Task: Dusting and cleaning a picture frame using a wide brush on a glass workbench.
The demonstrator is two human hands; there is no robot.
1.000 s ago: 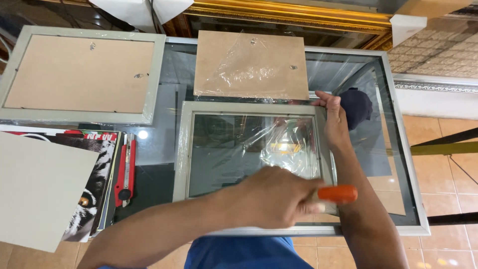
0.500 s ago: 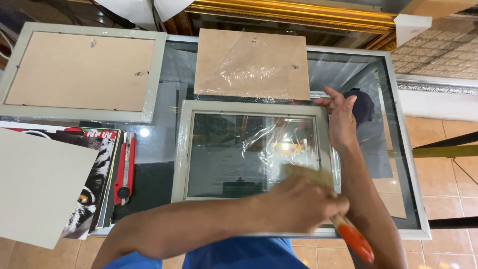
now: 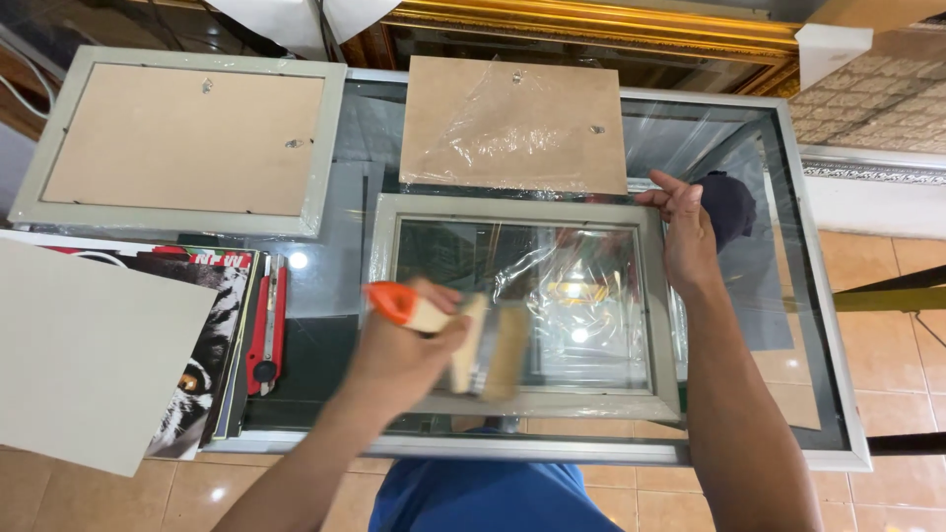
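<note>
**Brush on the glass of a grey picture frame**

Blue cloth of the person's clothing (image 3: pixel 483 498) fills the bottom centre of the picture, and both forearms rise from it. Left hand (image 3: pixel 399 350), low and left of centre, has its fingers wrapped tight around a flat paintbrush with an orange handle tip and pale bristles (image 3: pixel 473 340); the brush is blurred, its bristles lying over the lower left part of the pane. That pane belongs to a grey rectangular picture frame with clear glass and crinkled plastic film (image 3: pixel 522 296), which lies flat in the middle of the picture on a glass-topped table with a metal rim (image 3: pixel 788 296). Right hand (image 3: pixel 690 232) rests on the frame's upper right corner, fingers stretched out and close together, thumb apart, palm pressing the frame's right rail.

At the left edge, a red utility knife (image 3: pixel 268 330) lies just beside a stack of printed pictures with a tiger's face (image 3: pixel 212 345), partly covered by a plain grey card sheet (image 3: pixel 84 355). Further up, a brown backing board under loose plastic wrap (image 3: pixel 514 123) lies just beyond the frame. In the upper left lies a second grey frame, face down, with a brown back (image 3: pixel 182 138). A gilt frame moulding (image 3: pixel 591 25) runs along the top edge.
</note>
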